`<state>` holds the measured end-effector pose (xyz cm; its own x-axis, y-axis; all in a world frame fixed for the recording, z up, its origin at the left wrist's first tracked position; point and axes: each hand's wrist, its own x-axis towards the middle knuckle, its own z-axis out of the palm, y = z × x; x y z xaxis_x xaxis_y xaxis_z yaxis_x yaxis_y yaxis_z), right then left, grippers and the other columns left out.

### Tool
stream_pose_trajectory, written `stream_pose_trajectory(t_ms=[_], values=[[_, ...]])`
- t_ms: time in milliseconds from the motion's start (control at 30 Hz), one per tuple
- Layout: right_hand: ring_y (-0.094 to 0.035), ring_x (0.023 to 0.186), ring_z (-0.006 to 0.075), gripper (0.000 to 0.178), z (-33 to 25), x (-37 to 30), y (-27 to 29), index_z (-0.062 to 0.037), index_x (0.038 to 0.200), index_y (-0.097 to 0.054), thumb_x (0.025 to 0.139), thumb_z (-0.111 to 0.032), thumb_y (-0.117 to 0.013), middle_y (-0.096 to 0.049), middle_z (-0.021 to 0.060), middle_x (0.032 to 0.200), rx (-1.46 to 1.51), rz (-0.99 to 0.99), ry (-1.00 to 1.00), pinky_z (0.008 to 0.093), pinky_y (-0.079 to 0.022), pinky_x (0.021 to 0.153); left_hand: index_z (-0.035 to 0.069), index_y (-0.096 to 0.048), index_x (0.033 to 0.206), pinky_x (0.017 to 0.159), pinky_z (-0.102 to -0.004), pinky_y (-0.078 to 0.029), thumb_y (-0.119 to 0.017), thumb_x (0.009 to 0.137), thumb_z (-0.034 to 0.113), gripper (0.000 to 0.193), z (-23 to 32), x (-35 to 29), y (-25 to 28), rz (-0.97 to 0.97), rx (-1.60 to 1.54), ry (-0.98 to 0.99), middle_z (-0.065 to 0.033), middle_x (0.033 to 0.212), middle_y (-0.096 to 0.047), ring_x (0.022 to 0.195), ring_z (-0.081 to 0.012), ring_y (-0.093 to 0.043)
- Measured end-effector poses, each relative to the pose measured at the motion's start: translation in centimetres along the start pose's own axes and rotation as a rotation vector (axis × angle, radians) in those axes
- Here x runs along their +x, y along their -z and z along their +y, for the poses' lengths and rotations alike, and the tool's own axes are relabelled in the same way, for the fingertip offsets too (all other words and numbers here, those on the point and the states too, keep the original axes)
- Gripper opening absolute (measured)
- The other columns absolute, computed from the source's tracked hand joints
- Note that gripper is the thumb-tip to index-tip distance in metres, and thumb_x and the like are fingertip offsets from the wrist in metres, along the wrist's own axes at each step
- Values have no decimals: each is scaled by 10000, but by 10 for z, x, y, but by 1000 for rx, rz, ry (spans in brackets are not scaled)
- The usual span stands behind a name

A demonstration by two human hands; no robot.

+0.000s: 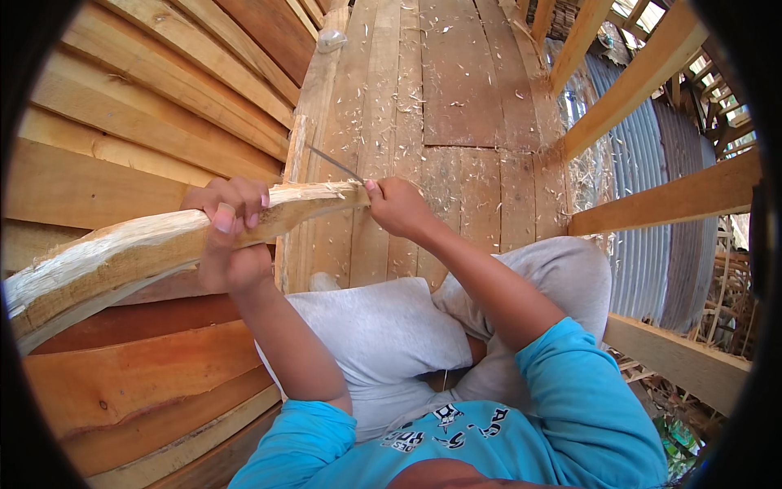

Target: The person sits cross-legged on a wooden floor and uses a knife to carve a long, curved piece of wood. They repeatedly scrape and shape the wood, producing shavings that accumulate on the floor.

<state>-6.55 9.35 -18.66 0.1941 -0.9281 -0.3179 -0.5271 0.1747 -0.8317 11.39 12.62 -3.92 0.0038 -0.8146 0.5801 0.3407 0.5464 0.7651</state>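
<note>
My left hand (230, 232) grips a long, pale, rough-carved piece of wood (122, 253) that runs from the lower left up toward the middle. My right hand (397, 205) is closed around the handle of a knife at the wood's far end. The thin metal knife blade (334, 164) points up and to the left, lying against the tip of the wood. I sit with my knees bent, in grey trousers (391, 334) and a blue shirt.
A plank floor (456, 98) strewn with wood shavings stretches ahead. A wall of stacked boards (147, 106) stands at the left. At the right are wooden rails (660, 204) and corrugated metal sheeting (643, 253) beyond the floor's edge.
</note>
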Motion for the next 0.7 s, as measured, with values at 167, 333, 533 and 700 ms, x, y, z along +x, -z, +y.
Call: stream_pose_trajectory(t_ms=[167,333,533,700], values=[[-629,878,447,488,13,4,-7,56,865,-654,988,-342,-401,-655,276,869,60,-18,-85,500,-478,799,115,-395,790,681,-350,-365,-619,812,146,227,1,3,2,0,-14,0,-14,653,-369,623,-151,-374],[-627,870,453,536,9,0,-6,60,852,-650,1001,-375,-374,-651,284,867,-2,-54,22,507,-476,795,124,-397,782,705,-358,-362,-610,825,163,221,0,1,-4,30,-28,7,-11,663,-364,640,-150,-374],[-635,915,443,556,6,1,11,49,879,-670,1003,-393,-356,-655,292,904,-4,-34,-90,503,-480,836,131,-397,767,709,-357,-357,-594,825,179,211,1,0,-10,82,-28,26,-2,661,-349,639,-146,-367],[-627,1018,430,561,17,7,8,47,974,-678,995,-388,-324,-649,298,1045,-127,59,-216,518,-481,874,147,-409,760,721,-349,-353,-577,848,214,201,0,0,4,122,-76,12,14,670,-346,642,-135,-363]])
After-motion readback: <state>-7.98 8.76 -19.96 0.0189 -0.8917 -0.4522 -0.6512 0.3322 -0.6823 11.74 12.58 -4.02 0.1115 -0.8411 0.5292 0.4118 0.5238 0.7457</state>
